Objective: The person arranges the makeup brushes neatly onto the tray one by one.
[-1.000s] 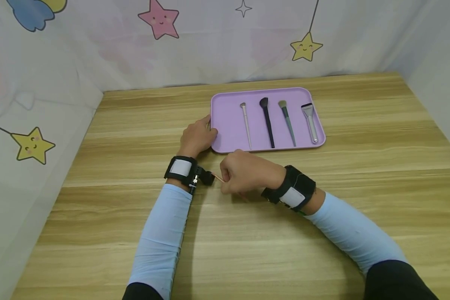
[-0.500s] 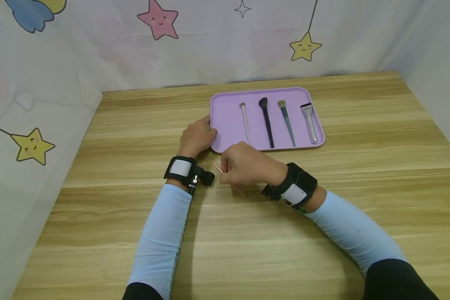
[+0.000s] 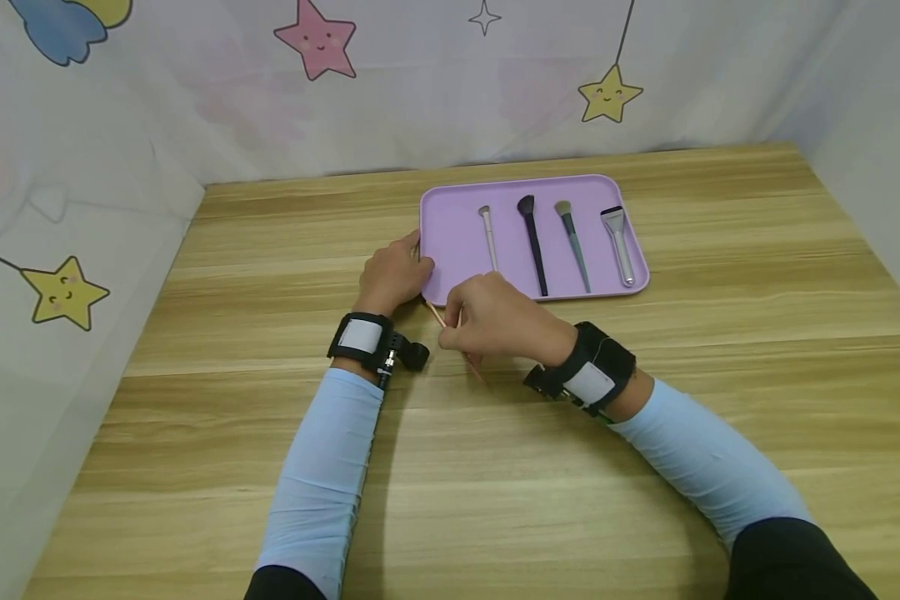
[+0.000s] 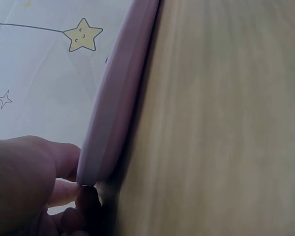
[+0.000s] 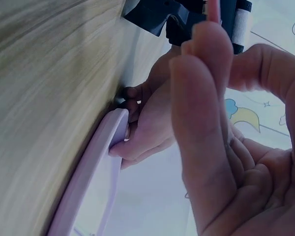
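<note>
My left hand (image 3: 393, 271) grips the near left corner of a lilac tray (image 3: 450, 242), thumb over the rim and fingertips beneath. In the left wrist view the tray's side (image 4: 113, 98) slants up from that grip. Just in front of the tray, my right hand (image 3: 498, 317) pinches a slim pinkish stick (image 3: 475, 369) between thumb and fingers. One end points toward the tray corner; the other slopes down toward the tabletop. The right wrist view shows only a short piece of the stick (image 5: 214, 11) above the fingertips. The fingers cover its middle.
Several makeup brushes lie side by side in the tray: a thin white one (image 3: 488, 233), a black one (image 3: 536, 250), a green one (image 3: 574, 246) and a flat silver one (image 3: 620, 250). A wooden table (image 3: 570, 500) bears everything; a patterned curtain (image 3: 420, 108) hangs behind.
My right hand has moved forward toward the tray with the stick and now overlaps its near rim, covering the white brush's lower end. The left hand has stayed on the tray.
</note>
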`<move>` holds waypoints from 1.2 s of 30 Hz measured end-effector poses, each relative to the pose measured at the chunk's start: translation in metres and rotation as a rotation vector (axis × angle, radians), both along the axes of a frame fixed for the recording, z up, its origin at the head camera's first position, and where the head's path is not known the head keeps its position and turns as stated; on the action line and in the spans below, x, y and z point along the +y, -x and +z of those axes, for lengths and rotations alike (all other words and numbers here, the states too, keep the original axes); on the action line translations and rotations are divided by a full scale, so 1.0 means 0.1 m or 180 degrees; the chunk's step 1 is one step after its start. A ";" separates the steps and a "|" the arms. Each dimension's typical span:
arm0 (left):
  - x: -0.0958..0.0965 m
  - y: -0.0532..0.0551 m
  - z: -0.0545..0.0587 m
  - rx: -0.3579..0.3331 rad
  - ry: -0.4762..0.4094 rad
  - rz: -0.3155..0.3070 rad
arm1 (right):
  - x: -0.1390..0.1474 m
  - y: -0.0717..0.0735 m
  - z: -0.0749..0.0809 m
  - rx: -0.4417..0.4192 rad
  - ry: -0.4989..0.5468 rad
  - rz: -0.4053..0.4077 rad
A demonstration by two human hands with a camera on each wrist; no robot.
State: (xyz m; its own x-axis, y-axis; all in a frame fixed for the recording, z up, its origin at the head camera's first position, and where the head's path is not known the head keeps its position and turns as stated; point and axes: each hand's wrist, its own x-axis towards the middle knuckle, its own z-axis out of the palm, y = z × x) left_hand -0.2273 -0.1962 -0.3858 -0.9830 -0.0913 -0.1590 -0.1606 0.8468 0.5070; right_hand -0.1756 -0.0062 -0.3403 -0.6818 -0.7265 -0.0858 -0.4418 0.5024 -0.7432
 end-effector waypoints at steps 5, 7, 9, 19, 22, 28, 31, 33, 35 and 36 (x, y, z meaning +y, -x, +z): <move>0.00 0.00 0.00 -0.0026 0.0006 0.0000 | 0.01 0.02 -0.01 -0.0063 0.0136 -0.0078; 0.00 0.00 0.00 -0.0039 0.0006 0.0001 | 0.01 0.03 -0.01 -0.0109 0.0156 -0.0109; 0.00 0.00 0.01 -0.0042 0.0000 0.0008 | 0.01 0.03 -0.01 -0.0141 0.0166 -0.0142; 0.01 0.01 0.00 -0.0013 0.0024 -0.0007 | 0.02 0.09 -0.03 -0.0174 0.0204 -0.0304; 0.01 0.02 -0.01 -0.0018 0.0046 -0.0002 | 0.03 0.11 -0.04 -0.0196 0.0229 -0.0345; 0.01 0.02 -0.02 -0.0011 0.0064 0.0003 | 0.04 0.16 -0.06 -0.0274 0.0263 -0.0434; 0.01 0.02 -0.02 -0.0007 0.0072 -0.0001 | 0.05 0.17 -0.07 -0.0277 0.0276 -0.0443; 0.01 0.02 -0.02 -0.0009 0.0078 -0.0002 | 0.05 0.18 -0.07 -0.0256 0.0281 -0.0446; 0.00 0.01 -0.01 -0.0011 0.0089 -0.0007 | 0.06 0.19 -0.07 -0.0250 0.0285 -0.0455; 0.00 0.01 -0.01 -0.0013 0.0091 -0.0007 | 0.06 0.20 -0.08 -0.0274 0.0292 -0.0458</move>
State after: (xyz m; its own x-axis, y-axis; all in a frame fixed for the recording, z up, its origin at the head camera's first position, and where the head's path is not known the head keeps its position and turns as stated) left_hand -0.2286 -0.1957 -0.3870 -0.9826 -0.0936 -0.1603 -0.1606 0.8613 0.4821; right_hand -0.1955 -0.0003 -0.3480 -0.7722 -0.6295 -0.0862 -0.3031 0.4843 -0.8207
